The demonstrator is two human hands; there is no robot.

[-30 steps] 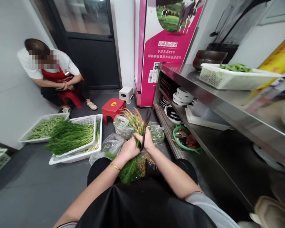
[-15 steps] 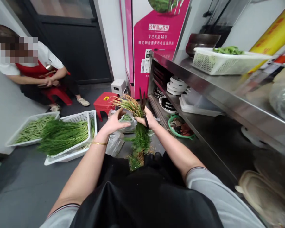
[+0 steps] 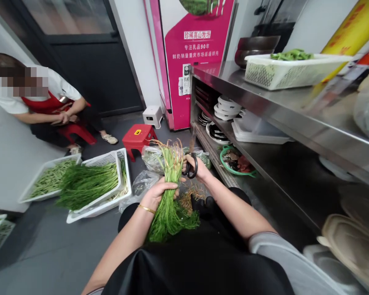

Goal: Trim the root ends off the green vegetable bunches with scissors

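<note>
My left hand [image 3: 160, 191] is wrapped round the stems of a bunch of feathery green herbs [image 3: 171, 170], fennel or dill by the look. The pale, reddish root ends point up and away, and the leafy fronds hang down over my black apron [image 3: 199, 262]. Just right of the stems, my right hand [image 3: 200, 167] grips a pair of scissors [image 3: 196, 164] by its black handles. Their blades point up and are blurred. Brown root trimmings [image 3: 190, 196] lie below, between my legs.
White baskets of green beans [image 3: 51, 178] and herbs [image 3: 92, 184] stand on the floor at left, near a seated person [image 3: 49, 98]. A red stool [image 3: 138, 139] and plastic bags [image 3: 143, 182] are ahead. A steel shelf [image 3: 283, 106] runs along the right, with a green colander [image 3: 238, 162] beneath.
My left hand has closed round the herb stems, and the bunch has passed from my right hand to it, moving lower and nearer. My right hand now holds only the scissors.
</note>
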